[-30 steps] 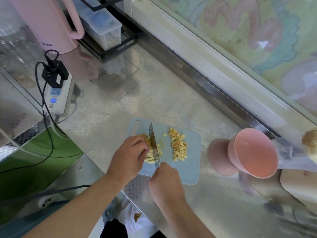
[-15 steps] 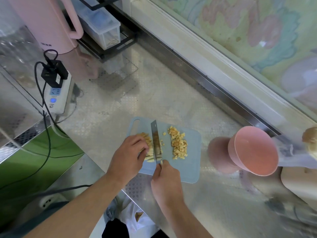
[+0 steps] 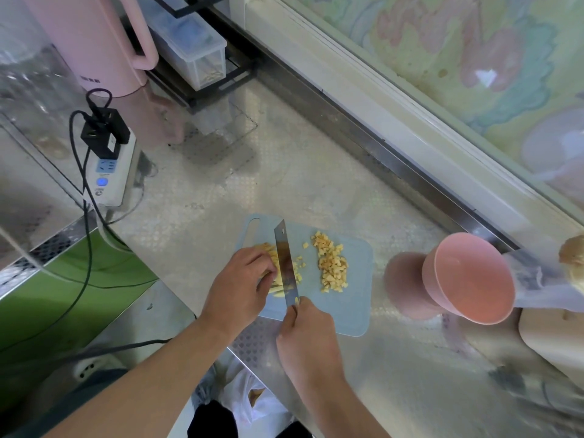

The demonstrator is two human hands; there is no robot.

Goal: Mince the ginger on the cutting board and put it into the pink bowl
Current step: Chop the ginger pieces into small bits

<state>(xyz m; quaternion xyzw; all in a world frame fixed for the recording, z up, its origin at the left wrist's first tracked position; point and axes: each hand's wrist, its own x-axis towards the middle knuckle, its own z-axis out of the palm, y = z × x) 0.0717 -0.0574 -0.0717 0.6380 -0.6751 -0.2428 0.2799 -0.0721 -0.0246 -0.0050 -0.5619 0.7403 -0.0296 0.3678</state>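
A light blue cutting board (image 3: 354, 311) lies on the steel counter. Ginger strips (image 3: 267, 248) sit at its left under the fingertips of my left hand (image 3: 240, 287), which presses them down. My right hand (image 3: 308, 331) grips the handle of a knife (image 3: 284, 263); the blade rests across the strips, right beside my left fingers. A pile of diced ginger (image 3: 331, 268) lies on the board's right half, with a few loose bits near the blade. The pink bowl (image 3: 471, 276) stands tilted to the right of the board, apart from it, with nothing visible inside.
A white power strip (image 3: 109, 172) with black plugs and cables sits at the left. A pink kettle (image 3: 94, 42) and a clear container (image 3: 192, 49) stand at the back. A whole ginger root (image 3: 572, 251) in clear plastic lies at the far right beside a beige board (image 3: 550, 336).
The knife has been chopping through the strips: the blade tilted, then came back down close to my left fingers. A few more small pieces lie beside the blade.
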